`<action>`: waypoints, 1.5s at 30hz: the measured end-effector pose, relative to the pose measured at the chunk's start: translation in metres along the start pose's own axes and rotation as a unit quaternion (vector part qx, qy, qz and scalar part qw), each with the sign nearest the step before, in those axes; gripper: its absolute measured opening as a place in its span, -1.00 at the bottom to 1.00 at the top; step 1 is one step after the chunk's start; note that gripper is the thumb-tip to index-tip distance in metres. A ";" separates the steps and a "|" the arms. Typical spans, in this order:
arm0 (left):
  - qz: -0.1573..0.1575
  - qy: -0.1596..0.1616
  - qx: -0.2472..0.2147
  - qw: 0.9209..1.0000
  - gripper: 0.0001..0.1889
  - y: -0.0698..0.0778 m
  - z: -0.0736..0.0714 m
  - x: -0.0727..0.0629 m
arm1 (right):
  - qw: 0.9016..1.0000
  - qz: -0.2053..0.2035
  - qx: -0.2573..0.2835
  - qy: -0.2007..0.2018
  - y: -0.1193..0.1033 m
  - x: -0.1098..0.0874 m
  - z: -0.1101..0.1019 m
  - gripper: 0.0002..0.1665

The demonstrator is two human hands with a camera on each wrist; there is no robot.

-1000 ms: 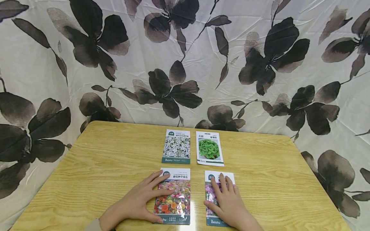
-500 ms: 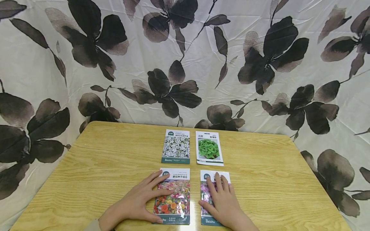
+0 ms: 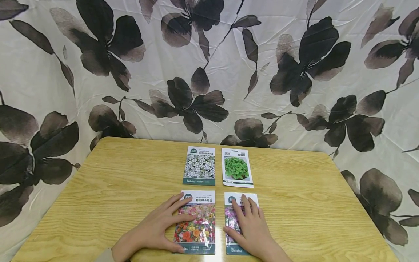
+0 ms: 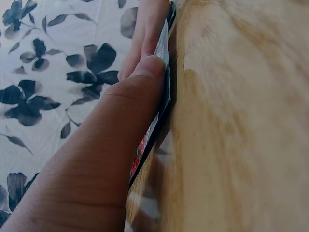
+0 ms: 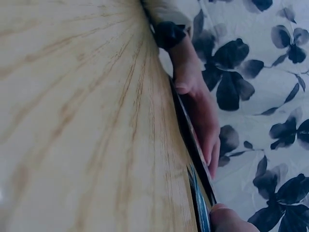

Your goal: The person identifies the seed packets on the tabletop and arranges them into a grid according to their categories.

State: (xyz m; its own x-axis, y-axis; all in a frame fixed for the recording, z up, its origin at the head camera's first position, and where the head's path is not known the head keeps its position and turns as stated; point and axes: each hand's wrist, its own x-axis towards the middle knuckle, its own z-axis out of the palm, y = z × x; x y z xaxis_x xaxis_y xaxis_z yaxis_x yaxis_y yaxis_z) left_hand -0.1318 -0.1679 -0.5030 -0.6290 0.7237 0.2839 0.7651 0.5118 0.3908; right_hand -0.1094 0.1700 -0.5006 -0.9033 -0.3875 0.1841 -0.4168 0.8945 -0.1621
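Note:
My left hand (image 3: 160, 227) lies over the left part of a wildflower seed packet (image 3: 204, 229), fingers spread and thumb at its lower left corner. In the left wrist view the thumb (image 4: 147, 67) touches the edge of that packet, which tilts up slightly from the wood. To the right, my right hand (image 3: 255, 231) rests on a seed packet with purple flowers (image 3: 230, 218), covering much of its picture with extended fingers. A narrow gap separates these two packets. In the right wrist view, the left hand (image 5: 200, 108) shows beyond the thin packet edge.
Behind them lie a white-flower seed packet (image 3: 199, 166) on the left and a green-leaf seed packet (image 3: 236, 168) on the right. All are on a wooden table (image 3: 294, 182). A flower-printed cloth (image 3: 235, 109) hangs along its back edge.
My right hand has slid the purple-flower packet left, closer to the wildflower packet and under the green-leaf one in the view. The left hand stays in place on its packet.

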 end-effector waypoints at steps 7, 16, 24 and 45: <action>-0.015 -0.014 -0.012 1.000 -0.15 0.001 -0.002 0.000 | 1.000 0.008 0.015 0.015 -0.001 0.000 0.002 0.00; -0.009 -0.005 -0.006 1.000 -0.15 0.000 -0.003 0.000 | 0.999 0.020 0.025 0.024 -0.004 0.000 0.004 0.02; -0.006 -0.006 -0.002 1.000 -0.14 0.001 -0.003 -0.002 | 0.999 0.021 0.037 0.020 -0.006 -0.001 0.004 0.01; -0.002 0.000 0.006 1.000 -0.12 0.001 -0.001 -0.001 | 0.999 0.022 0.022 0.024 -0.004 -0.002 0.003 0.00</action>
State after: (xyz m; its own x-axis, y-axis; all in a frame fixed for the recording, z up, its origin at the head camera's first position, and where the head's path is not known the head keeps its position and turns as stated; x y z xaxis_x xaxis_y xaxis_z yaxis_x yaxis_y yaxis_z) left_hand -0.1305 -0.1685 -0.5014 -0.6318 0.7219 0.2821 0.7642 0.5196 0.3821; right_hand -0.1064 0.1667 -0.5036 -0.9153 -0.3367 0.2211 -0.3823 0.8990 -0.2134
